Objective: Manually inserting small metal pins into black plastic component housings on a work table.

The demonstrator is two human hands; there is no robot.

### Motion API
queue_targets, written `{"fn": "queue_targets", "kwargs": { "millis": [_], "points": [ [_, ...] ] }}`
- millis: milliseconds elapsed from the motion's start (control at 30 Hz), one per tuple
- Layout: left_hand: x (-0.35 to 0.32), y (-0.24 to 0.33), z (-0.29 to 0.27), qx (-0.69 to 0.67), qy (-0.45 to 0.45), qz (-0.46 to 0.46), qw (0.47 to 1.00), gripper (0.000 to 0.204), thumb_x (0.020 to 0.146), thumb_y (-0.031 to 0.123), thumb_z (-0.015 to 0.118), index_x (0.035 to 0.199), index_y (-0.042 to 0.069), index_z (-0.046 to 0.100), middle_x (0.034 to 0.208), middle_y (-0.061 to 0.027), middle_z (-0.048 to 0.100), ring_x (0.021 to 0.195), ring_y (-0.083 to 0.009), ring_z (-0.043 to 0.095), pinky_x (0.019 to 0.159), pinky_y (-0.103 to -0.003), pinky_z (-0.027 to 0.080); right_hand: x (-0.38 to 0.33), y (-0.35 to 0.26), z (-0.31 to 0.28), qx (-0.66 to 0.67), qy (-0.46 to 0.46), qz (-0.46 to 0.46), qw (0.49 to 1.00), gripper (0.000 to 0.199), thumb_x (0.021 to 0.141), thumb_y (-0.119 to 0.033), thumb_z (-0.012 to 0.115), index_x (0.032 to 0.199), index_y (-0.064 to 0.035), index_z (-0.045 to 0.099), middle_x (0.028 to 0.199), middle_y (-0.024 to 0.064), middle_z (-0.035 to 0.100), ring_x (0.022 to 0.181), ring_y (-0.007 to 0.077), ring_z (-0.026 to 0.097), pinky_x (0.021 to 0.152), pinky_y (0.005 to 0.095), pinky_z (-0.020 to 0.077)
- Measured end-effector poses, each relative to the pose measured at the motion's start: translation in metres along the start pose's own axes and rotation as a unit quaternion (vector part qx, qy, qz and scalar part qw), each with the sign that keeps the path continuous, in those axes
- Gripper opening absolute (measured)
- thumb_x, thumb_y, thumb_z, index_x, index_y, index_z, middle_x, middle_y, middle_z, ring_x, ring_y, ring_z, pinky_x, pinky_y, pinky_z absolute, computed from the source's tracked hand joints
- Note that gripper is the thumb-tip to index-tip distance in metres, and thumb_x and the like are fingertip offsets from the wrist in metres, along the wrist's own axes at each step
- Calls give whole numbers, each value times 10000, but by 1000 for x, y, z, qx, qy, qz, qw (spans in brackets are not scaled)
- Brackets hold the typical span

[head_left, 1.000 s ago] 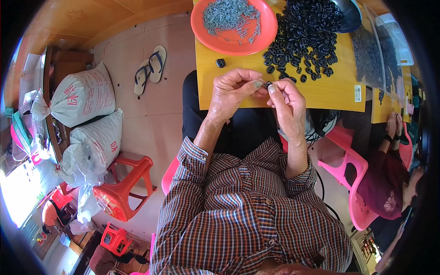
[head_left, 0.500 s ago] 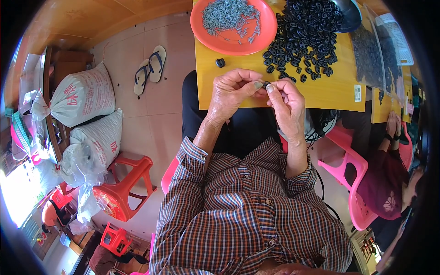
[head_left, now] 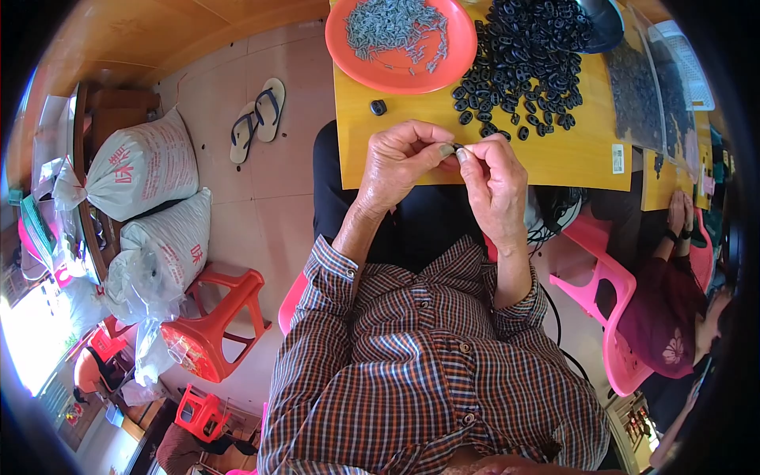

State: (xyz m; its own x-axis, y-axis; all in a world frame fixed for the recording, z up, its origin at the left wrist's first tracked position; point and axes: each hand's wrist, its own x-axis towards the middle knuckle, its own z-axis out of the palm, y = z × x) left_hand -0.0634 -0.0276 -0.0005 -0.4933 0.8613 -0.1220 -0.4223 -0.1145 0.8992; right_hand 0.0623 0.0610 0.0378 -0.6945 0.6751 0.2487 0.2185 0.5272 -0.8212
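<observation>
My left hand and my right hand meet just above the table's near edge, fingertips almost touching. Between thumbs and forefingers they pinch a small black plastic piece, mostly hidden by the fingertips. Ahead and to the right lies a heap of small black oval plastic pieces, some showing two holes. One lone black piece rests apart, beyond my left hand. Thin grey metal pieces, too small to tell whether springs or screws, lie in a round orange-red plate.
The yellow table carries a dark bowl and clear bags at the right. A person's hands rest farther right, near a pink chair. Left are white sacks, flip-flops and a red stool.
My fingertips have shifted slightly round the black piece, which now shows less. My hands stay in nearly the same place.
</observation>
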Motion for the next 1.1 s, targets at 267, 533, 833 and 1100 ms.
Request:
{"fn": "queue_targets", "kwargs": {
  "millis": [267, 533, 833, 1100],
  "points": [
    [0, 1, 2, 12, 15, 8, 1000, 144, 851, -71, 599, 990, -45, 623, 859, -72, 663, 795, -137, 658, 739, -271, 563, -6, 14, 9, 60, 9, 46, 997, 95, 840, -9, 623, 820, 16, 533, 711, 79, 527, 559, 145, 518, 493, 267, 413],
    [-1, 2, 4, 20, 7, -4, 1000, 197, 938, 83, 542, 1066, -60, 587, 810, -83, 647, 699, -121, 634, 642, -244, 541, -6, 6, 8, 173, 9, 151, 973, 126, 913, -89, 579, 838, 10, 556, 731, -4, 501, 585, 43, 447, 533, 185, 392],
    [-1, 5, 9, 111, 24, -26, 993, 159, 940, 120, 553, 928, -35, 586, 701, -19, 583, 574, -60, 555, 527, -213, 488, -7, 16, 9, 126, 10, 113, 986, 123, 908, -75, 581, 834, 18, 546, 743, -2, 486, 594, 45, 439, 529, 195, 405],
    [-2, 4, 9, 123, 27, -21, 992, 124, 924, 88, 565, 895, -28, 597, 704, -22, 590, 568, -64, 559, 511, -217, 490, -8, 16, 10, 93, 14, 91, 991, 112, 904, -56, 580, 825, 15, 541, 721, -4, 474, 593, 43, 435, 525, 196, 396]
  ]
}}
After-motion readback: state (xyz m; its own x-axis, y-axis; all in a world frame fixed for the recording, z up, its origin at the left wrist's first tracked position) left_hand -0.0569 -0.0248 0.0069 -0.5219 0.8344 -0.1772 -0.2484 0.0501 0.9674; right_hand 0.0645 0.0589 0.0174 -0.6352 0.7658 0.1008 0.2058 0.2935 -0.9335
